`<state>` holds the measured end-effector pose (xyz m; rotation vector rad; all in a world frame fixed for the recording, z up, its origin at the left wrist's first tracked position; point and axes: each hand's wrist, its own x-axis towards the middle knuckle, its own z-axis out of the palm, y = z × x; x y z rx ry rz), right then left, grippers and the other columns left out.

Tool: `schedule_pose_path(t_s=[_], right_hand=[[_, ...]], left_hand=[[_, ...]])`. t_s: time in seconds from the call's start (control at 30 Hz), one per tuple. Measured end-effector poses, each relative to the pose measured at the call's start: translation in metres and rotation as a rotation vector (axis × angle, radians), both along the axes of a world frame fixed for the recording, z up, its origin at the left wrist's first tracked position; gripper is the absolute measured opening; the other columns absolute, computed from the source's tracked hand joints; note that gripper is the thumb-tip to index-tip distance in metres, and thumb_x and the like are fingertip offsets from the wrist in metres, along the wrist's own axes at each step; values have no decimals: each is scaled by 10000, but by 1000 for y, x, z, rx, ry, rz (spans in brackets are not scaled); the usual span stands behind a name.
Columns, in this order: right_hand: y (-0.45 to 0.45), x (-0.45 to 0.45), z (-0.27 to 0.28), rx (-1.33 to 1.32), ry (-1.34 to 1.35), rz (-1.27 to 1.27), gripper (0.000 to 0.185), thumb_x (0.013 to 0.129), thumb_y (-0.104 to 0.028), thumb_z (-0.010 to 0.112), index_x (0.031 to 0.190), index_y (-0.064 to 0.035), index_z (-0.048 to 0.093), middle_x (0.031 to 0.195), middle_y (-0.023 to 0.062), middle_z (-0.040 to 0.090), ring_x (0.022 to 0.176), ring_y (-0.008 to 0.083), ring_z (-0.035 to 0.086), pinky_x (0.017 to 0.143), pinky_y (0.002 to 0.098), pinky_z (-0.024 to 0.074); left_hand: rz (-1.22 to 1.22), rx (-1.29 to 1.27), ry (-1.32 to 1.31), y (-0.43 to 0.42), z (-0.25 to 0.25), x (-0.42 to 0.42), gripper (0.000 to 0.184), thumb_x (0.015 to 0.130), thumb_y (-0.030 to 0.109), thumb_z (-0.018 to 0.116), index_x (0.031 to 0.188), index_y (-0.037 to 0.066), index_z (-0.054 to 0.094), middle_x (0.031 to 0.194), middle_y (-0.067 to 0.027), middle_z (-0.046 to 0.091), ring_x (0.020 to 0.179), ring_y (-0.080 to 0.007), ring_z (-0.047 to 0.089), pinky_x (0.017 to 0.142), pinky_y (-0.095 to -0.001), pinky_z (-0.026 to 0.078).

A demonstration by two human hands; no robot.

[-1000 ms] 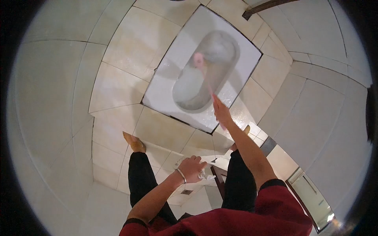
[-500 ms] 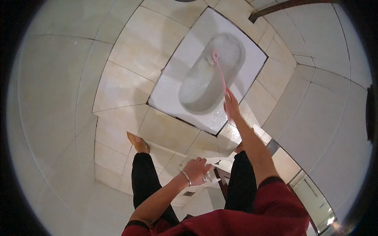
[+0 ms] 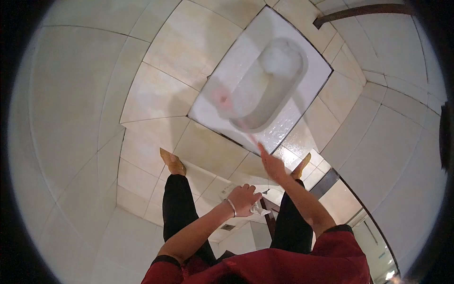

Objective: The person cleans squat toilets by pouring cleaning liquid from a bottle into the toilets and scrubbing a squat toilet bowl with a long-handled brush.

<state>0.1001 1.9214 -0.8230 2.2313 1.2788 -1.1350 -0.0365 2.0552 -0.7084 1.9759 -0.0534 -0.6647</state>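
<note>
A white squat toilet pan is set in the tiled floor, with suds in its basin. My right hand is closed on the handle of a pink brush, whose head is blurred over the pan's left rim. Below and to the left, my left hand is wrapped round a white bottle with a nozzle; most of the bottle is hidden by the fingers.
My two feet stand on a tiled step in front of the pan. Tiled walls rise left and right. A dark curved bar is at the top right, and a mirror-like panel at the lower right.
The brush has swung out of the basin to the left rim, and my right hand has moved down towards me. My left hand still holds the bottle. The view has shifted slightly.
</note>
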Motion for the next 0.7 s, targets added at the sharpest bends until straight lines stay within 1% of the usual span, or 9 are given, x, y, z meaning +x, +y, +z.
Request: schedule_pose_path(t_s=[0.07,0.13,0.17,0.2,0.3,0.43,0.5,0.63,0.7], right_hand=[[-2,4,16,305,96,-109,542,880,-193,382,1352,-217,117,547,117,564,459,284,560,405,375,452],[14,21,6,94,11,-234,527,891,-219,383,1354,-188,133,535,130,544,434,301,535,391,401,428],[28,35,1,321,43,-348,569,874,-199,401,1358,-194,102,533,116,550,454,296,548,413,412,433],[26,31,1,324,43,-350,569,874,-199,401,1358,-194,102,533,116,550,454,296,548,413,412,433],[-1,-7,12,-102,186,-77,622,852,-170,399,1362,-232,49,687,174,589,563,299,589,488,433,468],[7,-20,17,-80,261,-42,680,828,-144,433,1361,-270,31,707,159,595,564,287,593,483,421,473],[35,12,2,57,195,33,697,822,-138,449,1364,-246,24,708,138,602,560,270,596,463,391,475],[51,48,-15,-105,56,-88,720,799,-126,476,1363,-140,28,695,137,607,552,242,600,460,385,476],[40,43,-37,177,-55,-114,714,790,-110,472,1360,-116,43,633,127,600,524,232,592,455,370,473]], left_hand=[[9,-30,12,3,0,2,464,569,252,665,978,83,526,862,-119,510,854,-279,512,680,-379,446],[12,-17,1,2,0,1,465,565,252,665,976,85,526,857,-118,509,853,-277,514,682,-381,447],[10,3,-16,1,0,0,465,561,252,666,973,86,526,852,-117,508,853,-276,515,684,-382,448],[9,5,-17,-1,-1,-3,465,561,252,666,973,86,526,852,-117,508,853,-276,515,684,-382,448],[25,-12,-30,-3,-3,-4,468,562,251,663,979,87,526,852,-116,507,852,-273,517,687,-380,449],[27,-27,-20,1,-1,0,455,581,248,656,987,86,530,856,-116,504,855,-272,517,688,-380,448],[16,-16,-32,-1,1,0,449,586,248,654,987,85,532,857,-117,503,856,-272,517,687,-382,448],[-33,-3,40,-2,2,0,442,600,261,650,990,88,537,858,-119,503,865,-275,517,685,-391,450],[-56,2,8,2,0,6,444,603,268,650,993,90,538,863,-121,504,870,-275,517,684,-394,450]])
